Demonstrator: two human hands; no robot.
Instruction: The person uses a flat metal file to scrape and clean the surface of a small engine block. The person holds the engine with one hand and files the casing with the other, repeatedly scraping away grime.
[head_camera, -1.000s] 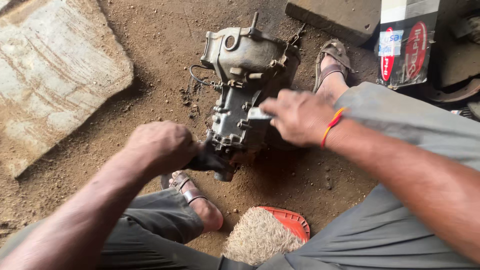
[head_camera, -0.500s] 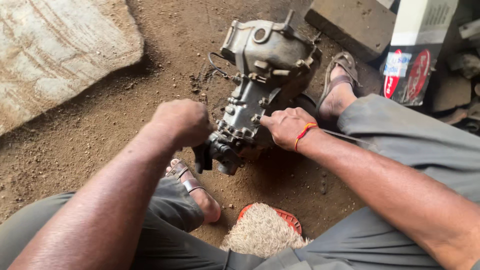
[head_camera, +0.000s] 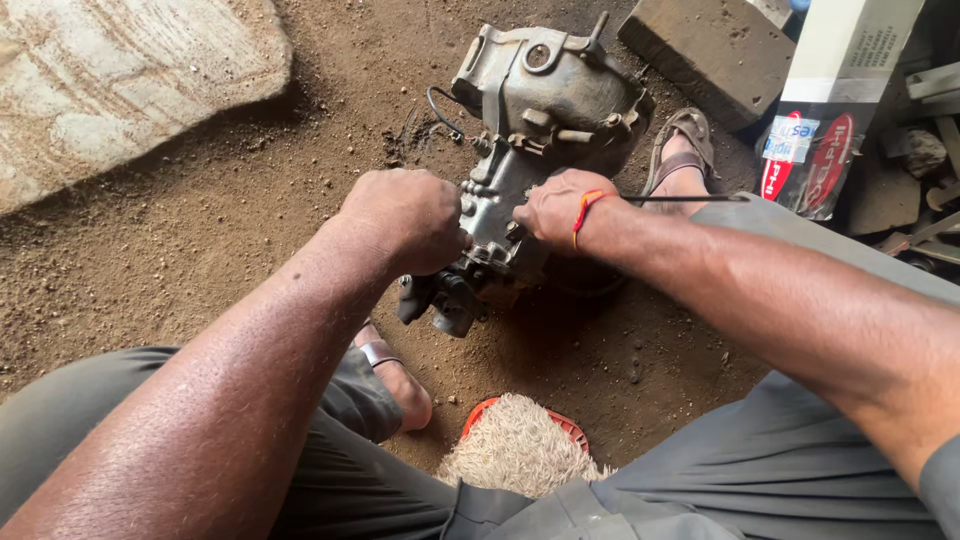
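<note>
A grimy grey metal gearbox casing (head_camera: 540, 110) lies on the dirt floor between my feet, its narrow end pointing toward me. My left hand (head_camera: 405, 218) is closed in a fist against the left side of the narrow neck. My right hand (head_camera: 555, 208), with a red-orange thread on the wrist, grips the right side of the same neck. What the fingers hold is hidden behind the knuckles. A dark fitting (head_camera: 445, 298) sticks out at the casing's near end.
A flat pale stone slab (head_camera: 110, 90) lies at far left. A concrete block (head_camera: 715, 50) sits beyond the casing. A red-and-white carton (head_camera: 825, 130) stands at right. My sandalled feet (head_camera: 395, 375) flank the casing. A fluffy white pad on an orange base (head_camera: 520, 450) lies near me.
Both hands have shifted closer together onto the casing's narrow neck. The view has moved, so the casing now sits higher and more to the right.
</note>
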